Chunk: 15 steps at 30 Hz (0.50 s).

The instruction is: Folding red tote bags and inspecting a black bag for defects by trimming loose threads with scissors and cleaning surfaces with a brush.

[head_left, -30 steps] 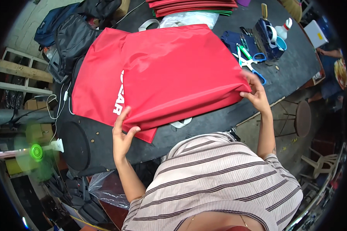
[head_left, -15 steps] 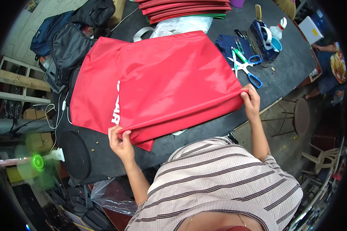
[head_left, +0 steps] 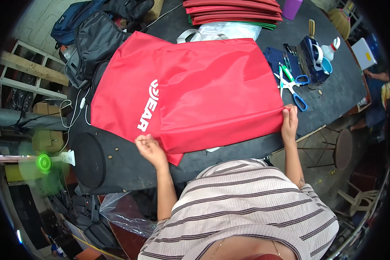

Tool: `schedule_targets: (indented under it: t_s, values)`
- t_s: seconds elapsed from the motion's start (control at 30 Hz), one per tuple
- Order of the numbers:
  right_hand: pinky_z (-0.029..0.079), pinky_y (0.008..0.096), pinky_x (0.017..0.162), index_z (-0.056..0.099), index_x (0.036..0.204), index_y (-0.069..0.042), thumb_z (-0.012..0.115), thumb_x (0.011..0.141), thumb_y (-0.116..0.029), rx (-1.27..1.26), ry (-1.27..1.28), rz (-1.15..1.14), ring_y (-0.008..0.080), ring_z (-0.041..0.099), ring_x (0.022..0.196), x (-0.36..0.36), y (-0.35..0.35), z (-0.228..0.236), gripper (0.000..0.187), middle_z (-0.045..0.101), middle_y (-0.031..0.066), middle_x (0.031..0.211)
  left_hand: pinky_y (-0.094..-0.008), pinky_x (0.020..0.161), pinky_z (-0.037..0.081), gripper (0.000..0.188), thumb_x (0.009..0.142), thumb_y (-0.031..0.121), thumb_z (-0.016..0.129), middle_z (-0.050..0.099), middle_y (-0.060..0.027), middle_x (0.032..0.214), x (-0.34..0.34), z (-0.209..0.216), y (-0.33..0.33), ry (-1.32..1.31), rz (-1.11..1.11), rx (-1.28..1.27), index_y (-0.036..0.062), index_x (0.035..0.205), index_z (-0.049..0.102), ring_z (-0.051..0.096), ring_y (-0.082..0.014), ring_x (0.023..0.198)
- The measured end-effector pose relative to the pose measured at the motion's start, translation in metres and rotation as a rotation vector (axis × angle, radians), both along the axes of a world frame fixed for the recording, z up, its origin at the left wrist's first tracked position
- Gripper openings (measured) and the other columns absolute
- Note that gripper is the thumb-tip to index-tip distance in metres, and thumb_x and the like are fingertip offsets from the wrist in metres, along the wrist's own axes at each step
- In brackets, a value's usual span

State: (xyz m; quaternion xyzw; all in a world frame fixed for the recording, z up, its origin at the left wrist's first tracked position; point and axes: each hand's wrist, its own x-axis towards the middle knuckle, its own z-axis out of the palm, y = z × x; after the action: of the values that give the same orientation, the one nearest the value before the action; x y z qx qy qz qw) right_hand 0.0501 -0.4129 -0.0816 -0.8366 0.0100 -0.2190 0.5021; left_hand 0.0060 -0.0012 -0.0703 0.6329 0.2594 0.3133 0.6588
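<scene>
The right hand (head_left: 289, 123) pinches the near right corner of a plain red cloth (head_left: 221, 82), which lies on the black table (head_left: 338, 93) directly in front of the person. The left hand (head_left: 151, 151), fingers curled inward, is at the near edge of a second red piece with white lettering (head_left: 121, 86), tucked partly under the first on the left; whether it grips any fabric, I cannot tell. Blue-handled scissors (head_left: 291, 87) lie just right of the cloth, and a red stack (head_left: 234, 12) sits on the far side.

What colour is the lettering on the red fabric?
White lettering on red fabric, clearest in the head view.
</scene>
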Motion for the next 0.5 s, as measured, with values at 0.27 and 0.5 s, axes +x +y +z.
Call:
schedule_targets:
  t_s: [0.27,0.5]
  values:
    - [0.04,0.0266,0.086,0.058,0.093,0.0,0.052,0.098,-0.016,0.285,-0.129,0.122,0.0145,0.054,0.091,0.001,-0.003,0.009,0.018,0.059,0.0068,0.095,-0.0287,0.091,0.046,0.064,0.065,-0.002,0.082,0.062,-0.0081,0.107,-0.027,0.028,0.008,0.096,-0.746,-0.014,0.0007,0.123,0.053,0.059,-0.016,0.103]
    - [0.043,0.0261,0.085,0.06,0.102,-0.001,0.065,0.078,0.0,0.057,0.218,0.459,0.0155,0.057,0.092,0.002,-0.024,0.026,0.025,0.061,0.0073,0.097,-0.0256,0.08,0.048,0.034,0.069,-0.009,0.075,0.065,-0.005,0.095,-0.001,0.029,0.029,0.166,-0.665,0.13,-0.0051,0.101,0.065,0.059,-0.0114,0.086]
